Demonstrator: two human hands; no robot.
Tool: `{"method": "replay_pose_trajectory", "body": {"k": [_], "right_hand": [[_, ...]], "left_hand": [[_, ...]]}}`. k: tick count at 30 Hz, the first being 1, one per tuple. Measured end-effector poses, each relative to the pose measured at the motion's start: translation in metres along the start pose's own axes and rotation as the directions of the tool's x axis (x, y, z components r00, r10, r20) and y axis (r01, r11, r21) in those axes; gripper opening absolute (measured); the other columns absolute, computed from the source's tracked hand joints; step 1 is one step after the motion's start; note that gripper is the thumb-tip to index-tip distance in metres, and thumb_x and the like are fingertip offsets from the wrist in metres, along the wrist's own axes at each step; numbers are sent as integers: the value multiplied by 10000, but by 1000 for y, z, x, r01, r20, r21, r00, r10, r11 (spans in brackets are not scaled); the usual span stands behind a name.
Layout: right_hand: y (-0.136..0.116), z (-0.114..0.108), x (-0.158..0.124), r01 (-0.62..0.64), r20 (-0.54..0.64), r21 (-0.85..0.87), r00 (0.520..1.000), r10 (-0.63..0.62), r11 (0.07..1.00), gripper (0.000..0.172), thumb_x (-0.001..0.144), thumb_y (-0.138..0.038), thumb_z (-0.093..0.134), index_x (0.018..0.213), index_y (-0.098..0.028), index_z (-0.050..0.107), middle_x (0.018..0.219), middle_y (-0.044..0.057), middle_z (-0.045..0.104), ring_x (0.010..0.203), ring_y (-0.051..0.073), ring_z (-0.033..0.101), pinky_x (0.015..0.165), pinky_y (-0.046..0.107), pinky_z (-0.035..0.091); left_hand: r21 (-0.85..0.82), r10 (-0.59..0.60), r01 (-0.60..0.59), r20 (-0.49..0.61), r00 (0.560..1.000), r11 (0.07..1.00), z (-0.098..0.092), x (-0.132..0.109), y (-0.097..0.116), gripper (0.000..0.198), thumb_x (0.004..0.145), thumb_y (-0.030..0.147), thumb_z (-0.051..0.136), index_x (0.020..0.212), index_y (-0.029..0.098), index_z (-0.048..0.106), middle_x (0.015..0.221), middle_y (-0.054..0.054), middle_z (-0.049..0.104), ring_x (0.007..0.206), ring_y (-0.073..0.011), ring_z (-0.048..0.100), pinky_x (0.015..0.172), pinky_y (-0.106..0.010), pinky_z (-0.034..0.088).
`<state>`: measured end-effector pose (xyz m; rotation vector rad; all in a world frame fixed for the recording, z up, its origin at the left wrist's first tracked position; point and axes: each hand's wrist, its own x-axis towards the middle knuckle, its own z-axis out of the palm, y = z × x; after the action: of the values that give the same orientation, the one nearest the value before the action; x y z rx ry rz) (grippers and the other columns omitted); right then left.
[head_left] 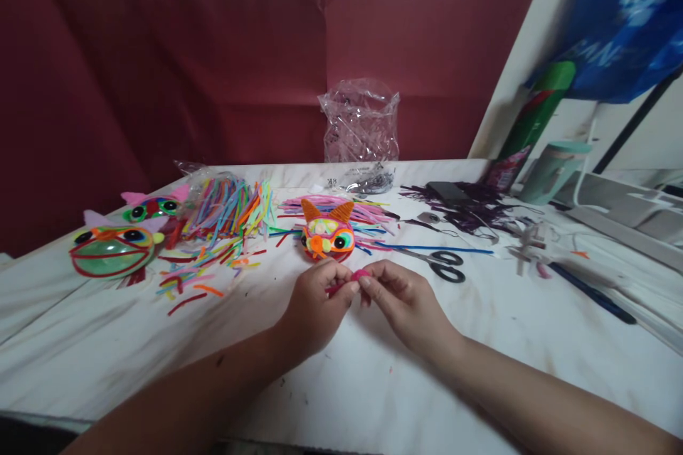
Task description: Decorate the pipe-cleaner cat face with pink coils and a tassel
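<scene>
Between the fingertips of both hands is a small bright pink pipe cleaner (361, 274), bent or curled at its end. My left hand (319, 300) pinches it from the left, and a short red-pink length shows beside its thumb. From the right, my right hand (406, 296) grips the same piece with thumb and forefinger. Just beyond the hands sits a small animal figure (326, 236) with orange ears, round black eyes and an orange nose. Scissors (445, 264) with black handles lie to the right of it. The palms' inner sides are hidden.
Bundled coloured pipe cleaners (229, 206) and loose cut pieces (195, 277) lie to the left. Two more decorated figures, one green-bodied (109, 256), stand at far left. Behind is a clear plastic bag (361, 124). Purple strips (469, 210) and a green cup (555, 170) are at right.
</scene>
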<state>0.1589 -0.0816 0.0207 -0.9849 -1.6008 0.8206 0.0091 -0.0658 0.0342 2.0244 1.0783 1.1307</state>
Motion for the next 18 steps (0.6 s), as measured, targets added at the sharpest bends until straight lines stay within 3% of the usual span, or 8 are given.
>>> {"method": "replay_pose_trajectory", "body": {"k": [8, 18], "right_hand": [[-1, -13, 7, -22, 32, -96, 999, 25, 995, 254, 850, -377, 494, 714, -173, 560, 580, 10, 591, 551, 146, 537, 550, 265, 413], [-10, -19, 10, 52, 173, -338, 985, 8, 940, 209, 852, -319, 473, 699, -194, 543, 558, -2, 596, 510, 133, 542, 499, 232, 397]], "left_hand": [[96, 37, -41, 42, 998, 995, -11, 11, -1, 97, 721, 168, 532, 641, 161, 586, 657, -1, 562, 657, -138, 520, 622, -246, 397], [158, 117, -132, 101, 988, 979, -14, 9, -4, 105, 727, 128, 518, 650, 157, 583, 681, -8, 546, 642, -130, 509, 591, -235, 388]]}}
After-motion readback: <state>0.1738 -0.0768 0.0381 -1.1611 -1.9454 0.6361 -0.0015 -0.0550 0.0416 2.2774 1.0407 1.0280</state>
